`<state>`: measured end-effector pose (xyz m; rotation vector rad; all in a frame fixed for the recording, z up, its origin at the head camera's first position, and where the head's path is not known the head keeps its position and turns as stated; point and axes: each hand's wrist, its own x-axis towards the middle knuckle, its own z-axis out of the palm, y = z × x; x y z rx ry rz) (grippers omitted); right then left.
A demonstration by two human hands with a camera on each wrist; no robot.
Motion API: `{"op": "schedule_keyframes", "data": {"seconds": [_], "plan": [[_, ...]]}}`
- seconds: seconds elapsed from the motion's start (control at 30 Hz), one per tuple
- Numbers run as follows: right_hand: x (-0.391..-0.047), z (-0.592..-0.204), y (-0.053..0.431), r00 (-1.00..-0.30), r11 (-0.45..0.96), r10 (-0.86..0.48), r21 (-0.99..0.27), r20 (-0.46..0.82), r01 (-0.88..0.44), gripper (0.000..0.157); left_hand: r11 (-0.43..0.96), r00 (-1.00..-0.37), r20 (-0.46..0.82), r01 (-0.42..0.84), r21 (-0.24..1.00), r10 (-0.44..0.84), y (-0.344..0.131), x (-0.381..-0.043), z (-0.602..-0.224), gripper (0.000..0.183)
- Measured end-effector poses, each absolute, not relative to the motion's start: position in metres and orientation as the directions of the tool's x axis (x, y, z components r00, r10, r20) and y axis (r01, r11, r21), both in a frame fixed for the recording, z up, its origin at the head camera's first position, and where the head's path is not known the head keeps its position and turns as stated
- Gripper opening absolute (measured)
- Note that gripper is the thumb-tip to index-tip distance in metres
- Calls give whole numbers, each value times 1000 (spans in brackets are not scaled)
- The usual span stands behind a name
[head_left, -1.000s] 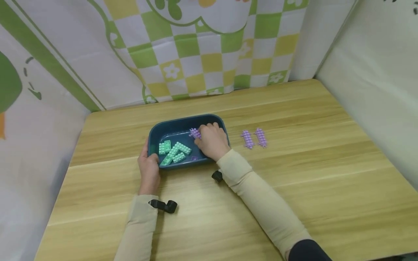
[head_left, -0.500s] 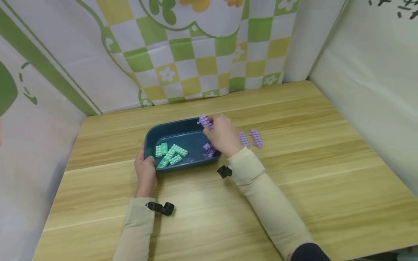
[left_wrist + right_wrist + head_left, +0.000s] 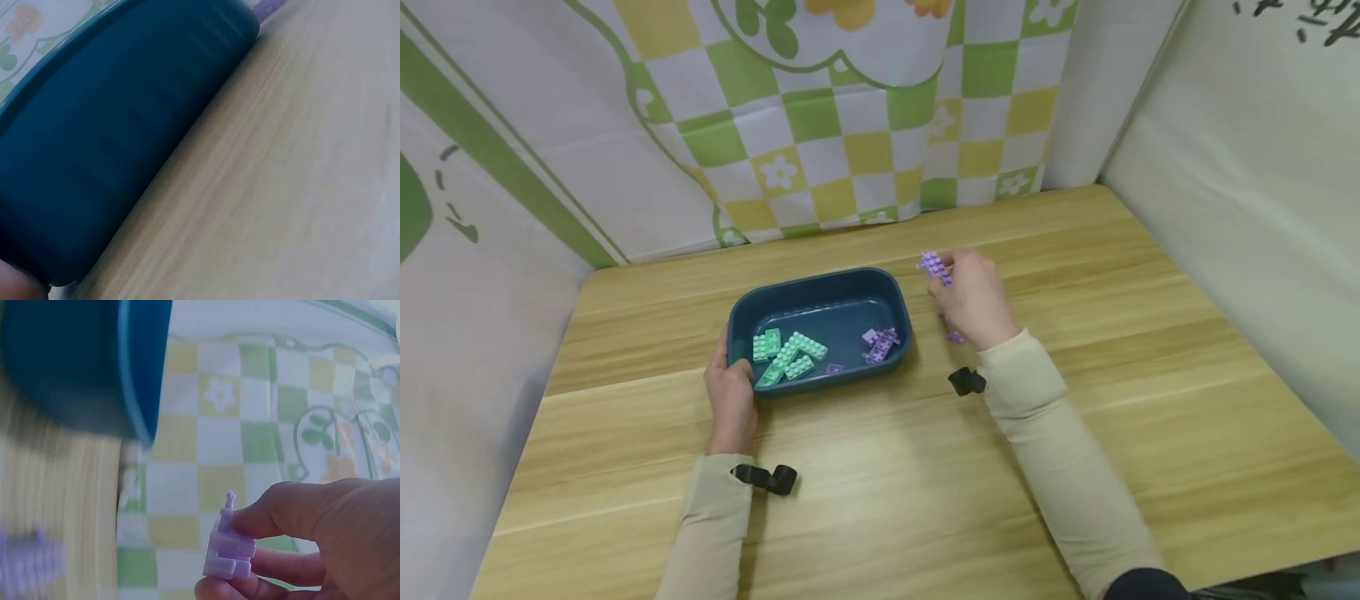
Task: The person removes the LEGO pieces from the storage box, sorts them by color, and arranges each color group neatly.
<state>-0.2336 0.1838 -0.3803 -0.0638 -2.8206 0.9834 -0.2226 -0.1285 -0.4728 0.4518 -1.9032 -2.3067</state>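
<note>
Right of blue tray [image 3: 842,319]: purple block [image 3: 935,267] pinched by fingers of right hand [image 3: 976,296], long axis slanting, free end tray-side. Left hand [image 3: 730,400], farther from block, grips tray's left end.

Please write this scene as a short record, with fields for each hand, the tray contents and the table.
Left hand: holds the left end of the blue tray
Right hand: pinches a purple block, right of the tray
Tray contents: mint-green bricks at left; purple pieces mostly at right
Table: wood-grained; purple part beside the tray, partly hidden by the right hand
</note>
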Motion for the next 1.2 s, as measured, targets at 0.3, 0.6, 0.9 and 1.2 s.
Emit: {"op": "schedule_keyframes", "data": {"seconds": [0.3,0.6,0.9,1.2], "plan": [[-221,-396,238,-987,823,157,-555,21,119,42,-190,-949,-159,-109,976,-273,-129,-225,-472,82],[-217,-421,261,-986,856,166,-501,32,128,43,-200,-952,-132,-77,977,-277,-129,-224,-473,83],[-218,-438,274,-985,875,166,-453,-52,171,41,-188,-952,-139,-89,978,-274,-130,-223,-472,82],[-218,-442,274,-973,862,189,-451,-133,230,43,-185,-950,-145,-96,978,-275,-130,-223,-471,82]]}}
